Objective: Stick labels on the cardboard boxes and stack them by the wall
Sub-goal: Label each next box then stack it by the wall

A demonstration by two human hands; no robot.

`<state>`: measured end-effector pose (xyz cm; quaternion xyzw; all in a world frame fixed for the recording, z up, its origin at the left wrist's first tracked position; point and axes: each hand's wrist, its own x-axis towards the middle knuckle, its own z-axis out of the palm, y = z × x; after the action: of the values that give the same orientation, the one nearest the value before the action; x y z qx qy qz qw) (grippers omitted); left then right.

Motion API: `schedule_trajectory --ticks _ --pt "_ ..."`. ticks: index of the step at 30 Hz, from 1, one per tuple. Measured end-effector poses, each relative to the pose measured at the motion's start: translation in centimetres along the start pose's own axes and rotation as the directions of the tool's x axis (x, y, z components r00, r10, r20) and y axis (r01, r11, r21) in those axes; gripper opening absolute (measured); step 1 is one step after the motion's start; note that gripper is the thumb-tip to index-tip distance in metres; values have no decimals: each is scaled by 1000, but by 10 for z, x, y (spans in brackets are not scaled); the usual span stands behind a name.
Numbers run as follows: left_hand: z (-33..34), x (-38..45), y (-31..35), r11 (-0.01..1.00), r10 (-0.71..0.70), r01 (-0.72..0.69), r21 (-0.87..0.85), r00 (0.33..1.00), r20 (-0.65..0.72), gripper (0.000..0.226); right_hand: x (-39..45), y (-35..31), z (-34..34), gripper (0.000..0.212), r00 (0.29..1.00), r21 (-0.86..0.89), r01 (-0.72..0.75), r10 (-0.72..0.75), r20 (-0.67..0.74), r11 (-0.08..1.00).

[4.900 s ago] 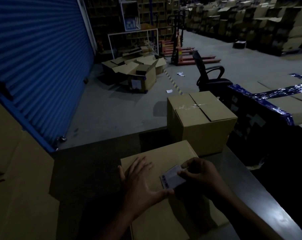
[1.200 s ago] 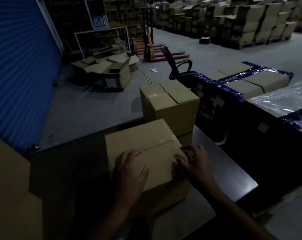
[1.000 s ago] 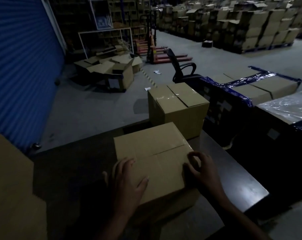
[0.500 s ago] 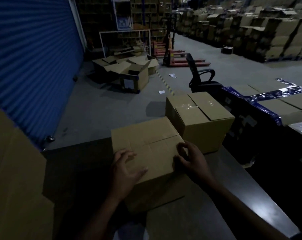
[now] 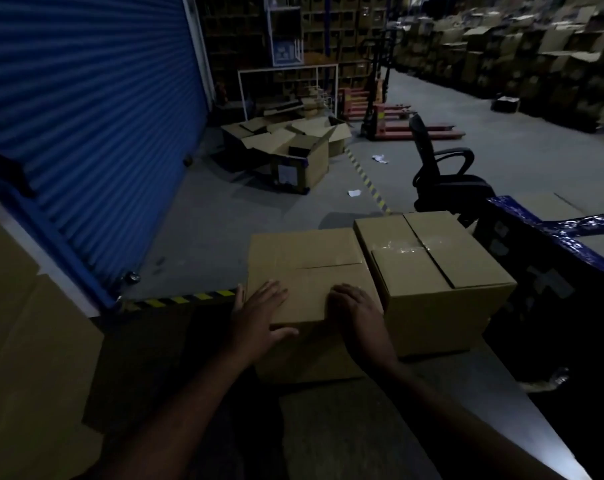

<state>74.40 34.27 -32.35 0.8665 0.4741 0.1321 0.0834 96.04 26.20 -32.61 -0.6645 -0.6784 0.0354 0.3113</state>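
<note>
Now I see the plain brown cardboard box (image 5: 304,271) on the dark bench (image 5: 356,427), touching a taped brown cardboard box (image 5: 432,271) to its right | my left hand (image 5: 259,315) flat on the near top edge, fingers spread | my right hand (image 5: 357,313) pressing beside it, fingers loosely bent, gripping nothing.

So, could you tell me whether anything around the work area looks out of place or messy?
Yes: opened, flattened cartons lie in a loose heap on the floor by the blue shutter, and scraps of paper litter the striped floor line.
</note>
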Motion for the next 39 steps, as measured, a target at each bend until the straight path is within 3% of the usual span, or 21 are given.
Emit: schedule_trajectory --ticks 7,14,21,24,28,34,39 --pt "7 27 6 1000 -6 7 25 999 -39 79 32 16 -6 35 998 -18 65 -65 9 998" --pt "-8 17 9 1000 -17 16 9 998 56 82 34 11 -2 37 996 0 71 -71 61 997" --pt "-41 -60 15 944 -217 164 -287 963 -161 75 24 -74 5 34 991 470 -6 -57 121 883" --pt "-68 -103 8 908 -323 198 -370 892 -315 64 19 -129 10 29 982 561 47 -140 124 826" --pt "-120 -158 -10 912 -396 253 -322 749 -531 52 17 -207 13 27 958 683 83 -247 147 726" --pt "-195 -240 -54 884 -465 357 -302 600 -651 48 6 -319 23 24 910 783 118 -382 161 611" --pt "-250 -317 -93 822 -540 451 -347 425 -727 54 -12 -405 38 31 860 809 131 -472 195 573"
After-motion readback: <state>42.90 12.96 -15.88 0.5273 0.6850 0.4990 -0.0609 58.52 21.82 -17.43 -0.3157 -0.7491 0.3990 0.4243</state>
